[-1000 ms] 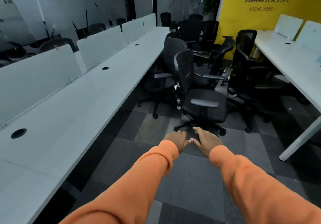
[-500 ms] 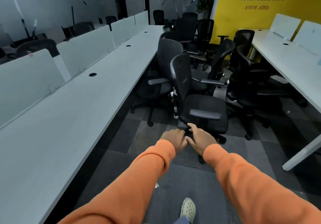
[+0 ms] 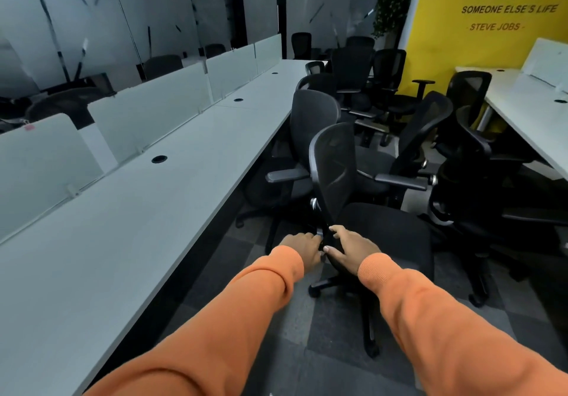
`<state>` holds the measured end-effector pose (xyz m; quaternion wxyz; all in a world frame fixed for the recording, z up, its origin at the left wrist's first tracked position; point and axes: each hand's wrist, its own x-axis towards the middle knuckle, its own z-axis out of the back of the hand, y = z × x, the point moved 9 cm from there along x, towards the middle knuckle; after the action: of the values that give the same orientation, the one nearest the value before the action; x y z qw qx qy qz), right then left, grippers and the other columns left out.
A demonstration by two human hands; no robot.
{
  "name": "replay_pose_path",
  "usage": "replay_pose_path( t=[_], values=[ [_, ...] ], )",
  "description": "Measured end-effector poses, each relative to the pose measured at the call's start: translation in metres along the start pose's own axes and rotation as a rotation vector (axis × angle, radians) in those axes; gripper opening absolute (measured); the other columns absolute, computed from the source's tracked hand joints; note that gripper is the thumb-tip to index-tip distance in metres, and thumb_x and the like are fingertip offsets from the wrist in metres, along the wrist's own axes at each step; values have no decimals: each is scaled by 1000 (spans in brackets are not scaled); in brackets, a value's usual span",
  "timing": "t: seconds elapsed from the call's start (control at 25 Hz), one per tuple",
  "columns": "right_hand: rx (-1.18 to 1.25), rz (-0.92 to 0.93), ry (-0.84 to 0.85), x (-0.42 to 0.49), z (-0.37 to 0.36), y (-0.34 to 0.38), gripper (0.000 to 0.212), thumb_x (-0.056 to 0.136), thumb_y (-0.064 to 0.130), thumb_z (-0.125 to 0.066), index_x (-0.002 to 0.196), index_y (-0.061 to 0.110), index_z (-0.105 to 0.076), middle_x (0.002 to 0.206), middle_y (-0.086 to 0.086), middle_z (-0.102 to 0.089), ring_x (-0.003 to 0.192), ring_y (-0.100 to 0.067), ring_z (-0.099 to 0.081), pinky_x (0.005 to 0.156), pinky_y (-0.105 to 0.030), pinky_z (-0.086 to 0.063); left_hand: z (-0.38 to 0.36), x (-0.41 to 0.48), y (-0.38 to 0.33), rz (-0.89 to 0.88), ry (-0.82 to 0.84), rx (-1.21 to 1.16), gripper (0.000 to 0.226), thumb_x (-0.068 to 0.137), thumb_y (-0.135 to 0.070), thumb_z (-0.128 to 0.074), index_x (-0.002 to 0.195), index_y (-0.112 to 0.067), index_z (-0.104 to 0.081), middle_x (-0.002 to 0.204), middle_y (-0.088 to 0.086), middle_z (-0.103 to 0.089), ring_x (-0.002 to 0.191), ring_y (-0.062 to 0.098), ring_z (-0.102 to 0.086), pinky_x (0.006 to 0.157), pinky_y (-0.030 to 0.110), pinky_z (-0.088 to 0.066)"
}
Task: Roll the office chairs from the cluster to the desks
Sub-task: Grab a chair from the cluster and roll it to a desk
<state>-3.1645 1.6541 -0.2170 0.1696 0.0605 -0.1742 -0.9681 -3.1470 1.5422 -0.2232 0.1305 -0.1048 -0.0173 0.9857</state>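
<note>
My left hand (image 3: 302,249) and right hand (image 3: 353,246) meet at the foot of the mesh backrest (image 3: 333,165) of the nearest office chair (image 3: 387,236), where the back joins the seat. Both have fingers curled round that narrow black bracket. The left comes from the outer side and the right lies over the seat's rear edge with its thumb tucked in. Neither holds anything else. The chair stands on the carpet tiles (image 3: 338,374) just beside the long white worktop (image 3: 147,236), backrest on the worktop side, at the near edge of the chair cluster (image 3: 384,94).

I judge this the start of the pull-out. The low hold should steer the star-shaped castor base (image 3: 365,309) without tipping the back. I'd draw it steadily toward me and watch the grey armrest (image 3: 399,182) jutting close behind, which could snag.

The backrest is curved, see-through black mesh in a hard frame, and the seat is padded matte fabric. The worktop looks like smooth pale laminate with round cable holes, backed by frosted divider panels (image 3: 147,119).
</note>
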Motion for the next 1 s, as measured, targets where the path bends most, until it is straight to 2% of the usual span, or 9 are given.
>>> replay_pose_path(
  t=[0.16,0.32,0.48,0.6,0.68,0.8,0.88,1.0],
  values=[
    [36,4,28,47,3,-10,61,93,54,-52,144,25,-36,138,1,-55,123,-20,-54,99,-38,-46,7,48,34,102,-11,-276,52,95,-33,-54,143,-16,-41,139,7,-53,121,26,-56,98,41,-48],
    [43,4,36,97,8,-14,59,93,54,-52,143,26,-37,137,1,-56,123,-19,-54,98,-38,-46,17,99,66,125,-28,-371,55,94,-30,-58,145,-18,-41,140,6,-53,124,24,-55,102,39,-47],
    [17,-33,47,156,3,-16,59,93,46,-57,144,25,-36,140,2,-53,126,-18,-51,100,-37,-45,28,156,92,99,-72,-418,53,93,-25,-60,143,-16,-42,136,7,-55,119,24,-57,100,39,-48],
    [22,-85,37,213,2,-20,61,91,40,-60,144,25,-34,143,1,-49,127,-19,-50,100,-37,-46,35,212,115,49,-97,-465,72,88,-16,-62,151,-19,-26,147,7,-44,128,27,-51,105,42,-45],
    [79,-145,-18,252,9,-23,64,89,36,-62,145,24,-34,146,1,-43,126,-20,-50,98,-38,-47,43,249,129,2,-125,-445,81,86,-12,-60,154,-23,-17,157,4,-29,137,30,-42,108,45,-41],
    [197,-312,-82,306,10,-32,71,88,34,-66,148,23,-29,151,2,-37,126,-22,-50,96,-41,-48,49,302,143,-147,-84,-269,83,90,-4,-55,157,-15,-6,165,1,1,151,19,-8,115,39,-32],
    [216,-407,-76,333,2,-36,75,88,38,-66,149,24,-25,149,1,-40,124,-23,-53,93,-41,-49,53,326,154,-235,-83,-148,90,88,0,-55,156,-14,1,164,-1,11,151,15,3,119,37,-26],
    [319,-588,-108,358,-7,-47,66,89,38,-64,145,23,-32,136,-3,-53,116,-26,-58,92,-42,-49,49,351,163,-386,-86,47,92,88,-3,-52,155,-16,10,162,-3,20,150,15,12,121,41,-13]
  ],
)
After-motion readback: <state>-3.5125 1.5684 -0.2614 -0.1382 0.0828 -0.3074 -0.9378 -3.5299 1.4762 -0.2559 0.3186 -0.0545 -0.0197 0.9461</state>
